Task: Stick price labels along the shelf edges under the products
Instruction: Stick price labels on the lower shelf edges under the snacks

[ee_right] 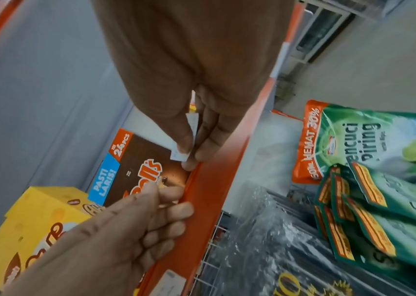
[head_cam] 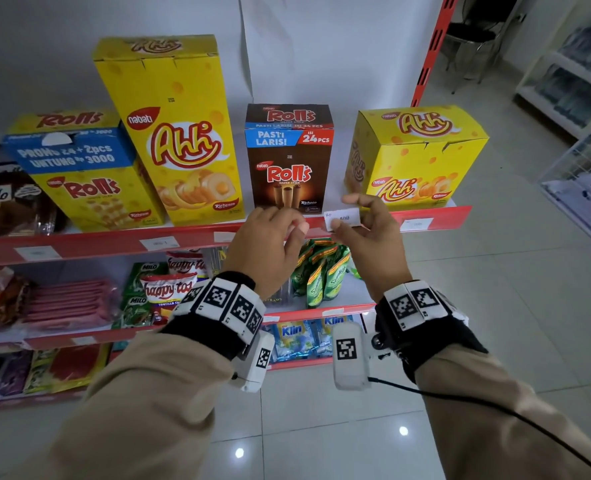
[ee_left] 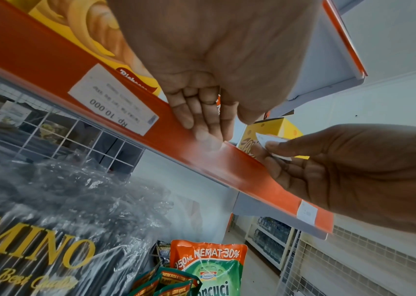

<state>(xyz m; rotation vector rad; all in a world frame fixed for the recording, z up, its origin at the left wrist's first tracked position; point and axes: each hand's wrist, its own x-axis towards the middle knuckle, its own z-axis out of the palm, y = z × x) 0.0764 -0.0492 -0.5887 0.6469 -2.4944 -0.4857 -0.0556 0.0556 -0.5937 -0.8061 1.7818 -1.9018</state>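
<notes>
My right hand (head_cam: 341,211) pinches a white price label (head_cam: 346,218) between thumb and fingers, just in front of the red shelf edge (head_cam: 114,242) and right of the brown Rolls box (head_cam: 288,161). In the right wrist view the label (ee_right: 179,156) hangs from the right hand (ee_right: 189,154), close above the shelf edge (ee_right: 209,190). My left hand (head_cam: 295,226) lies on the edge below the Rolls box (ee_right: 146,166), fingers loosely bent and holding nothing I can see. From the left wrist, the blurred fingertips (ee_left: 207,138) touch the rail (ee_left: 50,66).
Stuck labels (head_cam: 159,243) (head_cam: 417,223) sit along the same edge under the yellow boxes (head_cam: 179,133) (head_cam: 415,154). Green soap pouches (head_cam: 321,275) and snack bags fill the lower shelves. A red upright (head_cam: 432,46) ends the shelf; tiled floor and a white rack (head_cam: 571,88) lie to the right.
</notes>
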